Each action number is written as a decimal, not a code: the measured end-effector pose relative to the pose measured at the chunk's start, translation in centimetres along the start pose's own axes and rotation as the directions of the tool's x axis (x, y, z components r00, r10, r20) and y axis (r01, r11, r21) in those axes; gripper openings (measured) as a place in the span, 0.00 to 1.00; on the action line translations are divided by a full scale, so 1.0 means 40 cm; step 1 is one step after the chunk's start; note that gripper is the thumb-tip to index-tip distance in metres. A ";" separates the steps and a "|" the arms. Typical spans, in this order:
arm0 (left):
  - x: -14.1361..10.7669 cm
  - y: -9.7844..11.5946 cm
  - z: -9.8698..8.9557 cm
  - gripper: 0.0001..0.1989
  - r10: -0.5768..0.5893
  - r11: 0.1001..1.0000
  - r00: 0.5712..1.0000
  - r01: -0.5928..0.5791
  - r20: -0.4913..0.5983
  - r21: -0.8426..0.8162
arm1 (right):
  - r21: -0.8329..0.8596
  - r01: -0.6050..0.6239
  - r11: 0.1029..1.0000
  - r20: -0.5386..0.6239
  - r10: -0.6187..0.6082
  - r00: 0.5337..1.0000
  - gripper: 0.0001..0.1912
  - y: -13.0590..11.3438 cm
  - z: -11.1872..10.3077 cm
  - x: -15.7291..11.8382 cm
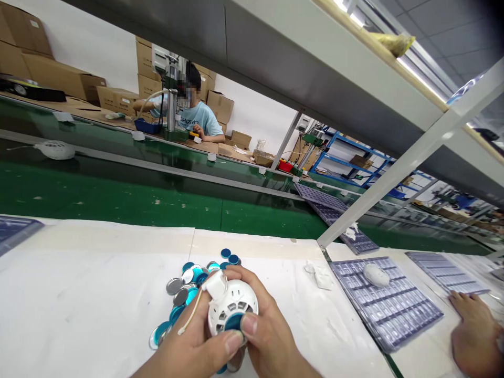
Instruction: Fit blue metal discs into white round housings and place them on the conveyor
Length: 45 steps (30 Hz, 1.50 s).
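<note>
- Left grip (185, 341) and right grip (271, 331) clamped on the white vented housing (232, 299), six o'clock on the tabletop (79, 294).
- Step, I judge: fitting a teal disc (233, 321).
- Next move calls for seating it.

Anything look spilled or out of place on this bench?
Yes: the mirrored blue discs lie in a loose, overlapping heap on the white sheet, so they look spilled rather than set out.

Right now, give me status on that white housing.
Left hand and right hand gripping white vented housing, teal disc at its opening. Loose teal-and-silver discs beside the hands.
</note>
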<state>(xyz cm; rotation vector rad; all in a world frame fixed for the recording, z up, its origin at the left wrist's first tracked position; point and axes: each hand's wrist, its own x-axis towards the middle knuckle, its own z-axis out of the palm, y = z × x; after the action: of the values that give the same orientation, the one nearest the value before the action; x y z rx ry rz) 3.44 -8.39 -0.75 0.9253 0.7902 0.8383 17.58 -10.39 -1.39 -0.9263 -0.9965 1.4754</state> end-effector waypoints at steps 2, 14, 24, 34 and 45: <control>-0.001 -0.006 -0.007 0.33 0.015 0.999 1.000 -0.016 0.009 0.032 | 0.082 0.005 0.997 0.045 -0.008 0.999 0.39 0.007 -0.002 -0.001; -0.004 -0.013 -0.016 0.36 0.022 0.989 0.999 -0.028 0.046 0.142 | 0.115 0.118 0.986 -0.062 -0.111 0.992 0.41 0.044 0.006 -0.004; -0.005 -0.014 -0.002 0.31 0.090 0.993 0.996 -0.088 -0.020 0.085 | 0.145 0.194 0.970 -0.041 -0.190 0.981 0.38 0.058 0.020 -0.008; 0.005 -0.029 -0.018 0.30 0.010 0.999 0.997 -0.014 0.080 0.049 | 0.049 0.157 0.986 -0.058 -0.154 0.986 0.44 0.074 0.004 -0.006; 0.008 -0.035 -0.034 0.33 -0.040 0.997 0.991 0.030 0.129 0.077 | -0.053 0.231 0.972 0.009 -0.230 0.973 0.43 0.052 0.002 -0.007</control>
<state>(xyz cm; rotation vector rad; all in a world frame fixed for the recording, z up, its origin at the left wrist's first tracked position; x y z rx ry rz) 2.77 -8.14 -2.58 1.0194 0.7258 0.7140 16.84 -10.82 -3.31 -0.8165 -1.1108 1.2605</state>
